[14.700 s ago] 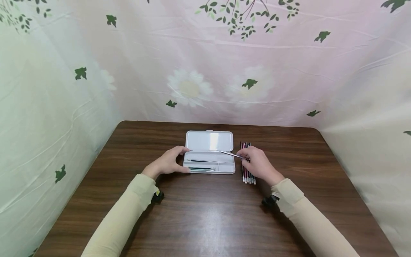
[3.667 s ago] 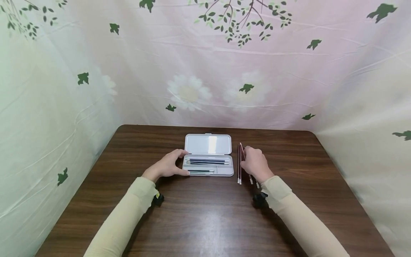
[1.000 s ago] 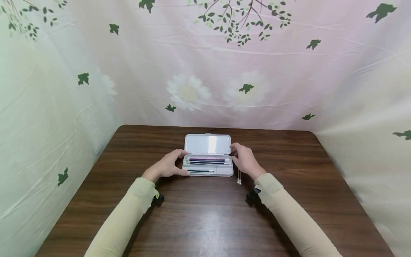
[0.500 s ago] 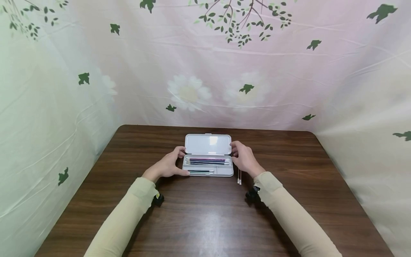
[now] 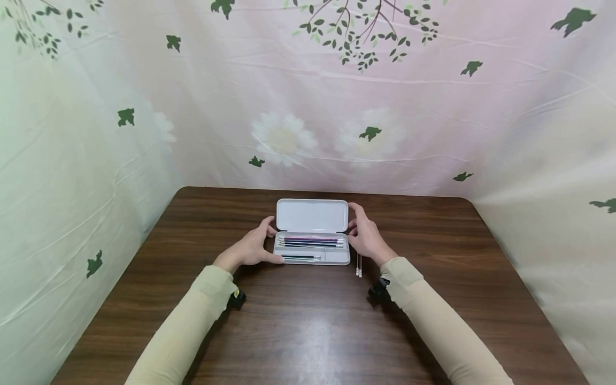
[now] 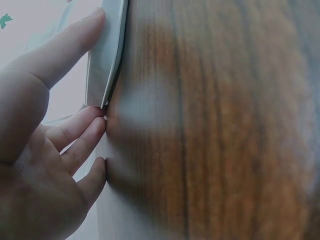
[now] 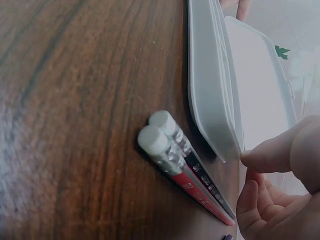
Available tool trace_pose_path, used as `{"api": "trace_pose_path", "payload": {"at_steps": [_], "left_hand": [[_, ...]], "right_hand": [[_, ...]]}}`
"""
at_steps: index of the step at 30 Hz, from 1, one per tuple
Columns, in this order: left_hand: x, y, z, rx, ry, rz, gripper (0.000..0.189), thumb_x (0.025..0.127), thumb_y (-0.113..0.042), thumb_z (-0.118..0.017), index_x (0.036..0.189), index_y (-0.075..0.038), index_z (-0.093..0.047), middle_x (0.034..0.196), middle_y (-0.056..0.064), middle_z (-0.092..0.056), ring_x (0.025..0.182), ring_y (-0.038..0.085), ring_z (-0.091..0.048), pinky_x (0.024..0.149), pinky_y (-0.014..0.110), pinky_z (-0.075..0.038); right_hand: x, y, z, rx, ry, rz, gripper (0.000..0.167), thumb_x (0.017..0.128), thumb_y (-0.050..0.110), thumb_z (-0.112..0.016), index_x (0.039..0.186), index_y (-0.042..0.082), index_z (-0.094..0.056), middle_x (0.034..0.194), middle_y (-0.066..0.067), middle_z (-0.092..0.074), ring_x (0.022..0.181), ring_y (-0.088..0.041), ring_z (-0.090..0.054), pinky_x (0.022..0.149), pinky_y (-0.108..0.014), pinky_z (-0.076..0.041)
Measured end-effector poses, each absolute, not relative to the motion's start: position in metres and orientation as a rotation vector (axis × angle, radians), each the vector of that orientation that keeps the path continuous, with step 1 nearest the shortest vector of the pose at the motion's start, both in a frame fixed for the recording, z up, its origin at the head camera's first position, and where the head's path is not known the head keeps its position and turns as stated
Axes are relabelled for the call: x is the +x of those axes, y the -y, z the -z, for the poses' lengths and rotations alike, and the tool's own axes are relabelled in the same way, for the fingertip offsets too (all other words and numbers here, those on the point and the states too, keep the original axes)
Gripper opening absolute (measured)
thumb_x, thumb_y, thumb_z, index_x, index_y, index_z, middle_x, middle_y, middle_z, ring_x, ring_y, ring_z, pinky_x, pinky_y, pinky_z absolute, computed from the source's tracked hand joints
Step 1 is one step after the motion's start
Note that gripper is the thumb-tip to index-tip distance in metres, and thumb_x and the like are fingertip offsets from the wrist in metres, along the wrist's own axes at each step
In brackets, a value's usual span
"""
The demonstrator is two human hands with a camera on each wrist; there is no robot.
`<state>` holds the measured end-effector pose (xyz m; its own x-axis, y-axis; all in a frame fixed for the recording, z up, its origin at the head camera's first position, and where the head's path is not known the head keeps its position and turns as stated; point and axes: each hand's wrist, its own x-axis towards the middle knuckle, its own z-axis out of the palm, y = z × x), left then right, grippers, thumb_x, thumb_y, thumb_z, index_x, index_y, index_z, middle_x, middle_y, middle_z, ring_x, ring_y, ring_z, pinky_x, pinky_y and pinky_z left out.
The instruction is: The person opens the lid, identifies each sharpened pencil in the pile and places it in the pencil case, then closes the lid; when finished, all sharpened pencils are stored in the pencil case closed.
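A white pencil case (image 5: 337, 256) lies with its lid (image 5: 312, 215) tilted up at the back. Several pencils (image 5: 310, 242) fill its rear compartment, and a few more (image 5: 299, 258) lie in the front one. My left hand (image 5: 250, 247) holds the left end, thumb (image 6: 70, 50) on the front wall and fingers at the rear corner. My right hand (image 5: 368, 238) is at the right end, its index finger stretched along the lid's edge and its thumb (image 7: 270, 152) at the case's corner. Two pencils (image 7: 192, 182), one red and one black, lie on the table partly under this hand.
Everything stands on a dark wood-grain table (image 5: 308, 321). A pale cloth curtain (image 5: 308, 91) printed with leaves, birds and flowers rises behind and on both sides. The loose pencils' white eraser ends (image 5: 359, 272) point to the front.
Earlier, my right hand moved pencils from the table into the case. Over the last second it has settled at the right end, left fingers have shifted back, and the lid has tilted up slightly.
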<state>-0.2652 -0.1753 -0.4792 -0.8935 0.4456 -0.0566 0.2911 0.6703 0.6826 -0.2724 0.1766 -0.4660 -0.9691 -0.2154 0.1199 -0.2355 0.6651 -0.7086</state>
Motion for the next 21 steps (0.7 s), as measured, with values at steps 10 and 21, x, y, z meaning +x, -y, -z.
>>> {"api": "trace_pose_path", "payload": {"at_steps": [10,21], "left_hand": [[-0.2644,0.174,0.4771,0.582,-2.659,-1.046,0.128,0.075,-0.042,-0.096,0.165,-0.001,-0.014,0.138,0.014,-0.058,0.135,0.032,-0.053,0.119,0.053,-0.037],[-0.2659,0.1743,0.4777,0.602,-2.659,-1.049,0.129,0.075,-0.041,-0.096,0.165,-0.002,-0.013,0.135,0.013,-0.058,0.132,0.03,-0.054,0.118,0.05,-0.038]], "right_hand": [[-0.2727,-0.1771,0.4671,0.409,2.824,-1.207,0.093,0.087,-0.014,-0.07,0.162,0.01,-0.021,0.112,-0.018,-0.063,0.084,-0.026,-0.062,0.071,-0.036,-0.054],[-0.2703,-0.1791,0.4703,0.451,2.76,-1.227,0.083,0.087,-0.013,-0.07,0.151,0.018,-0.027,0.106,-0.017,-0.063,0.081,-0.025,-0.064,0.071,-0.036,-0.054]]}}
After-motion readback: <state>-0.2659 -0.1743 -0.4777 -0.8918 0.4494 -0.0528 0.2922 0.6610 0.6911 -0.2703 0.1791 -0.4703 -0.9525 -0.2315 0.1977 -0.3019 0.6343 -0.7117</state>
